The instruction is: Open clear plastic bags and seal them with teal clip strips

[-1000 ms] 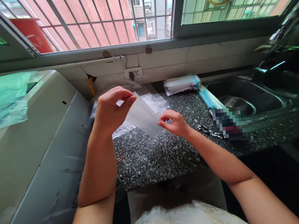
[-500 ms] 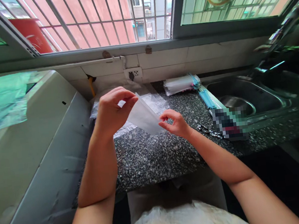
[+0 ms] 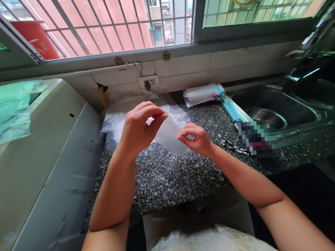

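Note:
A frosted, see-through plastic bag point(image 3: 170, 135) is held up above the speckled dark countertop point(image 3: 173, 180). My left hand point(image 3: 143, 126) pinches its upper left end between thumb and fingers. On the bag's right edge, my right hand point(image 3: 197, 138) closes thumb against fingertips. Behind my left hand, clear plastic sheeting point(image 3: 115, 119) lies crumpled on the counter. Part of the bag is hidden behind my left hand.
Toward the wall lies a bundle of clear plastic packets point(image 3: 200, 95). Pale blue strips point(image 3: 232, 110) rest beside the sink point(image 3: 291, 108), close to a beaded chain point(image 3: 235, 147). A white appliance point(image 3: 47, 154) stands at left. Above is a socket point(image 3: 150, 82) with a plug.
My left hand has moved right, closer to my right hand, and the bag has shifted a little with it. My right hand stays nearly in place.

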`<state>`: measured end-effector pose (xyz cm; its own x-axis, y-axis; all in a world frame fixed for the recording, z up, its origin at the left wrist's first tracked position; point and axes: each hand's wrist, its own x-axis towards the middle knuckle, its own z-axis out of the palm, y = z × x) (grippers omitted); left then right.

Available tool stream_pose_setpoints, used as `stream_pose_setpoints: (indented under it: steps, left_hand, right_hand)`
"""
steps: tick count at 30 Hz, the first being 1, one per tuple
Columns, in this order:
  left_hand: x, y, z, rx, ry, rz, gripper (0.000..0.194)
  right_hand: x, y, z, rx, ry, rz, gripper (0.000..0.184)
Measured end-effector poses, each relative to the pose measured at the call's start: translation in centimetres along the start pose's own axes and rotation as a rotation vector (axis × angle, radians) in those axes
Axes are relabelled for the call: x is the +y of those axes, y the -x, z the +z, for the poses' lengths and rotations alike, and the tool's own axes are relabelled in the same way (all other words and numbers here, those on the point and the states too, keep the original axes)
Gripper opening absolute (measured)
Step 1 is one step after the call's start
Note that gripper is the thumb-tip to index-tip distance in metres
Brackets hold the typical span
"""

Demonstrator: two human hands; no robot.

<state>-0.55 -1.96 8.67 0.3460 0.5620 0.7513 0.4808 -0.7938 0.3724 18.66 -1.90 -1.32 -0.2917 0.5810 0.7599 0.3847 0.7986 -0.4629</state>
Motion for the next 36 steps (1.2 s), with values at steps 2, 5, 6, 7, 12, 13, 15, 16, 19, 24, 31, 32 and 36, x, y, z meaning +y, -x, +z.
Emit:
stream_pose_setpoints:
  steps: [2, 5, 6, 7, 12, 13, 15, 16, 19, 24, 31, 32, 36]
  left_hand:
    - [0.1, 0.0, 0.0, -0.012, -0.011, -0.008, 0.013]
    - [0.3, 0.0, 0.1, -0.029, -0.020, 0.003, 0.013]
    - [0.4, 0.0, 0.1, -0.034, -0.020, 0.014, 0.013]
    - [0.5, 0.1, 0.2, -0.041, -0.018, 0.023, 0.013]
    - [0.8, 0.2, 0.9, -0.077, 0.005, 0.081, 0.014]
    - [0.8, 0.2, 1.0, -0.079, 0.009, 0.092, 0.015]
    - [0.8, 0.2, 1.2, -0.078, 0.014, 0.107, 0.014]
    - [0.8, 0.2, 1.3, -0.074, 0.015, 0.111, 0.014]
    - [0.7, 0.2, 1.3, -0.070, 0.017, 0.111, 0.014]
    - [0.5, 0.1, 1.4, -0.093, 0.011, 0.079, 0.015]
    - [0.6, 0.2, 1.8, -0.106, 0.013, 0.085, 0.014]
    - [0.7, 0.2, 1.9, -0.114, 0.016, 0.090, 0.014]
    - [0.9, 0.2, 2.2, -0.129, 0.039, 0.119, 0.014]
  right_hand:
    - [0.0, 0.0, 0.0, 0.000, -0.004, 0.009, 0.018]
    - [-0.1, -0.1, -0.2, -0.011, -0.033, 0.029, 0.017]
    - [-0.2, -0.1, -0.3, -0.014, -0.049, 0.040, 0.017]
    - [-0.4, -0.2, -0.4, -0.015, -0.068, 0.052, 0.017]
    - [-1.4, -0.5, -0.8, 0.012, -0.126, 0.086, 0.017]
    - [-1.5, -0.6, -0.8, 0.023, -0.125, 0.075, 0.017]
    - [-1.7, -0.6, -0.8, 0.044, -0.120, 0.045, 0.017]
    - [-1.7, -0.6, -0.7, 0.052, -0.118, 0.033, 0.018]
    - [-1.7, -0.6, -0.6, 0.058, -0.113, 0.032, 0.018]
    - [-1.6, -0.5, -0.8, 0.045, -0.096, 0.063, 0.019]
    - [-2.1, -0.6, -0.9, 0.053, -0.150, 0.106, 0.019]
    - [-2.3, -0.7, -0.9, 0.067, -0.169, 0.110, 0.019]
    - [-2.7, -0.9, -1.1, 0.109, -0.202, 0.131, 0.018]
